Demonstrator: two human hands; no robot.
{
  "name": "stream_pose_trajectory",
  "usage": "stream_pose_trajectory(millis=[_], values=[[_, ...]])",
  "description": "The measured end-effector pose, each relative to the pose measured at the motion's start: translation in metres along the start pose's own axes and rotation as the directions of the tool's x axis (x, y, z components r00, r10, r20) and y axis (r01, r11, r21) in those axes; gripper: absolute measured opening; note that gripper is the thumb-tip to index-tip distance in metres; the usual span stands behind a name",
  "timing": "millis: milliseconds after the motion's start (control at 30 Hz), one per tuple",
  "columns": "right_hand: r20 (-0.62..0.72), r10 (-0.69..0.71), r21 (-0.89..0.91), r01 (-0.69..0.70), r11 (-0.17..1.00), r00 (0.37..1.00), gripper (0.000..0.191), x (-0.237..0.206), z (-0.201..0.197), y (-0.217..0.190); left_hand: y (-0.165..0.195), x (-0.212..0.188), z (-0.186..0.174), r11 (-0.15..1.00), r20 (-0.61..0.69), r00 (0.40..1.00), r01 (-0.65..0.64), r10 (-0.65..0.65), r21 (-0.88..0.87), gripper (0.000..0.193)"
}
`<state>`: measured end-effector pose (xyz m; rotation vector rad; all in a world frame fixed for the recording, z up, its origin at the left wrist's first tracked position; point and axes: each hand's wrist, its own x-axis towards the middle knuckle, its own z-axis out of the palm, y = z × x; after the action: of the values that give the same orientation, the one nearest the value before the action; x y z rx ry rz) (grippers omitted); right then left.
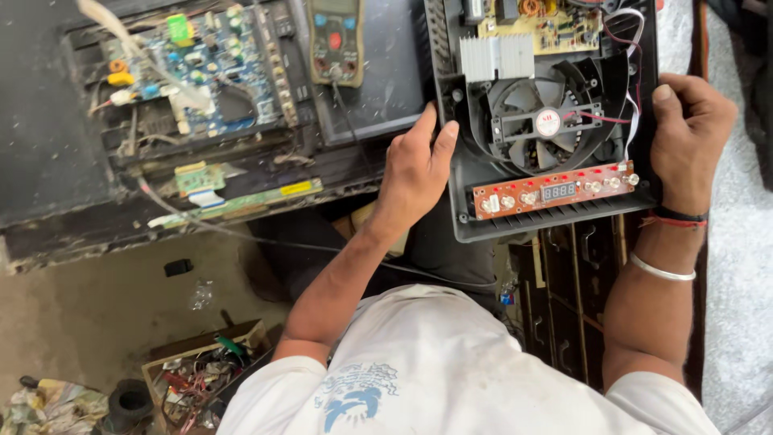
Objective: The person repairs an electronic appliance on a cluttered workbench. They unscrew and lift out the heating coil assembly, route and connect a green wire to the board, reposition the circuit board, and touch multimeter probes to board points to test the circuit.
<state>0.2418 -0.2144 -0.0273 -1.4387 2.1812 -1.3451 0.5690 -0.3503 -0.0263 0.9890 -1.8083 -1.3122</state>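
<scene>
White printed T-shirt (451,362), wrist bangles (662,270)

A multimeter (336,40), blue circuit board (201,68), and perhaps a scrap-filled box (197,379).

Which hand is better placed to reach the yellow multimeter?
Probably the left hand: it grips the left edge of the open appliance housing, nearest the multimeter. The right hand holds the far right edge.

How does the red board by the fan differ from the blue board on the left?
The red board is a narrow strip with a small digit display, seated in the black housing that both hands hold. The blue board is broader, crowded with parts, and untouched. Both are bare, exposed circuit boards.
</scene>
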Motion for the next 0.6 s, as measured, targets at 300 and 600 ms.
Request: stream_pose_trajectory(millis=[300, 600], values=[[-0.022, 0.049, -0.034, -0.05, 0.998, 0.999, 0.011, 0.043, -0.038, 0.022, 0.012, 0.015, 0.034, 0.989, 0.095, 0.993, 0.061, -0.074, 0.137, 0.059], [0.229, -0.014, -0.255, 0.073, 0.964, 0.973, 0.016, 0.118, -0.034, 0.077, 0.036, -0.021, -0.009, 0.995, -0.003, 0.995, -0.101, 0.101, 0.019, 0.041]])
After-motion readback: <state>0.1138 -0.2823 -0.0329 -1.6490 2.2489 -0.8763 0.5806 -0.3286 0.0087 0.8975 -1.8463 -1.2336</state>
